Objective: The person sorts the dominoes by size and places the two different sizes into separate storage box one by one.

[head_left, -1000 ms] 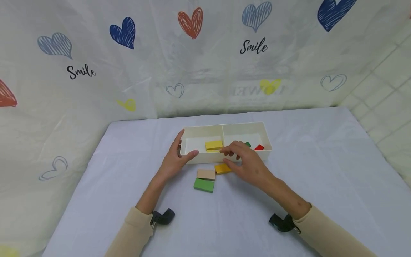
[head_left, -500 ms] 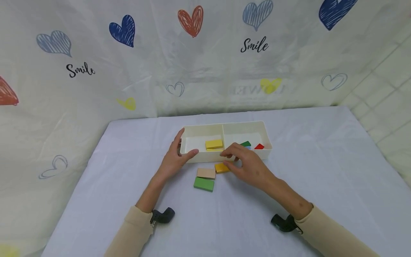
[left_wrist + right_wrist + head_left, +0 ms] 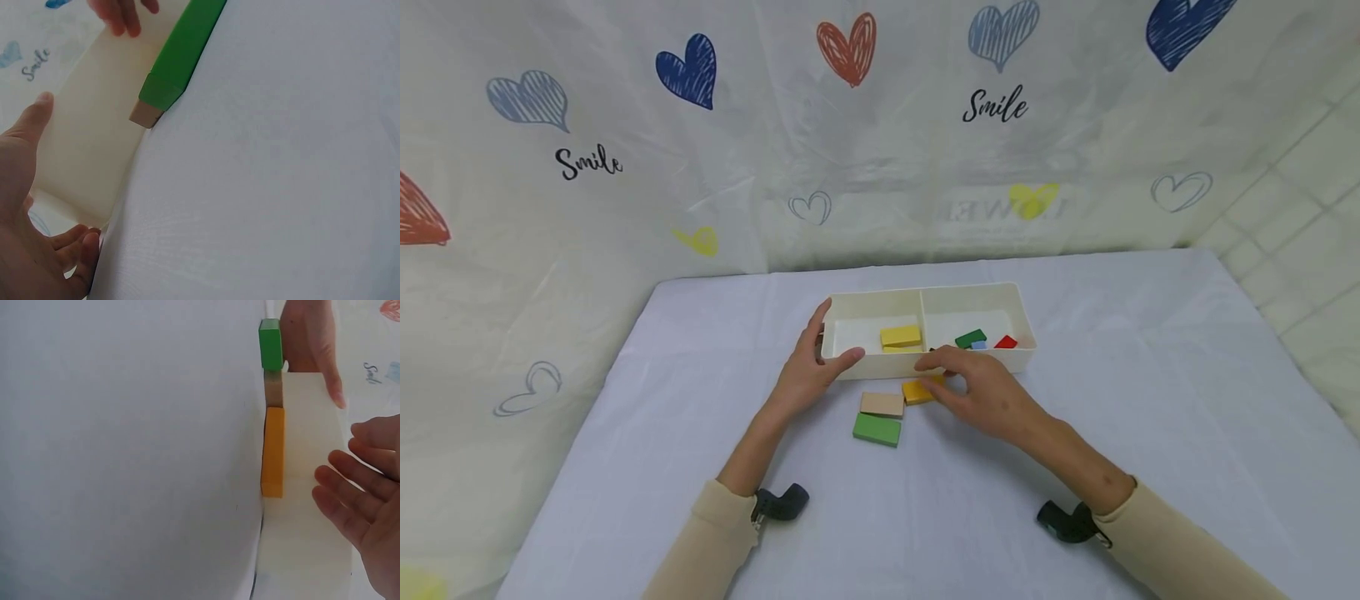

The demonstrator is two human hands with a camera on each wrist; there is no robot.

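Observation:
A white two-compartment box point(image 3: 880, 365) stands on the cloth. My left hand point(image 3: 801, 377) holds its left end, thumb over the front rim and fingers curled at the end wall. My right hand point(image 3: 983, 393) hovers at the front wall with bent fingers and nothing between them. Just under its fingertips lies an orange-yellow block point(image 3: 272, 453), partly covered by the hand in the head view. Beside that lie a tan block point(image 3: 882, 405) and a green block point(image 3: 877, 430), in front of the box.
Yellow blocks point(image 3: 900, 336) lie in the left compartment, by the divider point(image 3: 922, 312). The right compartment has a dark green block point(image 3: 971, 338), a small blue piece point(image 3: 978, 345) and a red piece point(image 3: 1006, 342). A printed sheet point(image 3: 887, 150) hangs behind the table.
My right hand has lowered slightly toward the front of the box, uncovering more of the dark green block and the blue piece. The left hand stays in place.

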